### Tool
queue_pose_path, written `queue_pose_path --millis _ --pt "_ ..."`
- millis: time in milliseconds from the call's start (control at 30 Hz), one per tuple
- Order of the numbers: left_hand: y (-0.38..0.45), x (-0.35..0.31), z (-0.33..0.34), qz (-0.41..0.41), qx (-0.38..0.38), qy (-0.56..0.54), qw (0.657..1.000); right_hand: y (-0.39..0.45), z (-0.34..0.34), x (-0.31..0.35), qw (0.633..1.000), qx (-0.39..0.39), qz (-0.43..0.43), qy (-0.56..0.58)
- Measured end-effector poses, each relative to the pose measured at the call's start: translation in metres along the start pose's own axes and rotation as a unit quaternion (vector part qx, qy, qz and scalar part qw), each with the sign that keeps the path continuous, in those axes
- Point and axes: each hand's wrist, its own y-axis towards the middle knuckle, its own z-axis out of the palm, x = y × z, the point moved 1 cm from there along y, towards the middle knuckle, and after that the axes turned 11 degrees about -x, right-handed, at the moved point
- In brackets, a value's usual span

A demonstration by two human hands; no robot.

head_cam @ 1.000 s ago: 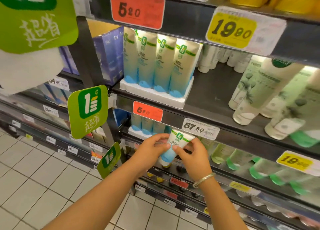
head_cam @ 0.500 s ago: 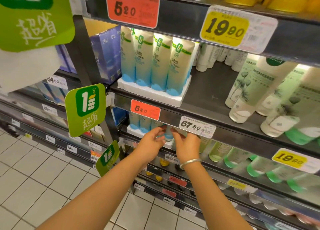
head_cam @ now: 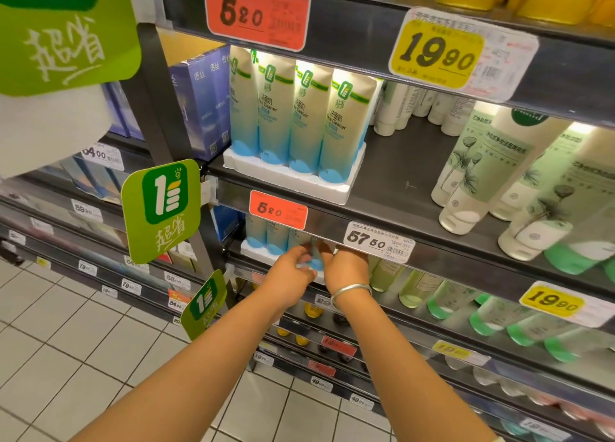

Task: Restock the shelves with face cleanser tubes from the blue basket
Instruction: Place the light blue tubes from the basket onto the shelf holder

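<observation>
Both hands reach under the shelf edge to the lower shelf. My left hand (head_cam: 293, 270) and my right hand (head_cam: 346, 268) grip one cream-and-blue face cleanser tube (head_cam: 315, 258) between them, cap down, over a white foam tray (head_cam: 248, 247). Only the tube's blue lower part shows between the fingers. Other tubes (head_cam: 266, 237) stand in that tray to the left. On the shelf above, several matching tubes (head_cam: 299, 122) stand in another white foam tray (head_cam: 293, 182). The blue basket is out of view.
Green-patterned white bottles (head_cam: 482, 172) lean on the upper shelf at right; green-capped bottles (head_cam: 466, 302) lie on the lower shelf. Purple boxes (head_cam: 203, 105) stand left of the tubes. Green promo signs (head_cam: 163, 208) stick out from the upright. Price tags (head_cam: 377, 242) line the shelf edges. Tiled floor below.
Both hands carried the tube up from in front of the shelves and pushed it in under the shelf edge, down toward the lower tray. Most of the tube is now hidden.
</observation>
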Motion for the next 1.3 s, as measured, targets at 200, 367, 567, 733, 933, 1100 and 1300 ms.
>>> queue_pose_path --millis 200,367,567,733,933,1100,1300 --pt "0.009 0.002 -0.02 -0.061 -0.003 -0.085 0.994 0.006 -0.006 -0.006 0.995 -0.042 0.005 0.09" --pt "0.003 0.028 -0.043 -0.104 -0.001 -0.129 0.986 -0.018 0.002 -0.023 0.969 0.076 0.112 0.205" --pt "-0.007 0.063 -0.061 -0.119 0.063 -0.111 0.985 -0.075 0.009 -0.048 0.929 0.063 0.236 0.278" --pt "-0.025 0.093 -0.06 -0.152 0.201 -0.042 0.967 -0.145 -0.003 -0.093 0.884 0.016 0.349 0.309" --pt "-0.053 0.133 -0.046 -0.186 0.28 0.034 0.941 -0.26 0.005 -0.162 0.765 -0.097 0.503 0.391" --pt "-0.097 0.148 -0.008 -0.192 0.307 0.063 0.93 -0.339 -0.003 -0.21 0.669 -0.192 0.562 0.447" --pt "-0.163 0.151 0.067 -0.191 0.36 0.106 0.907 -0.404 -0.041 -0.272 0.579 -0.266 0.593 0.492"
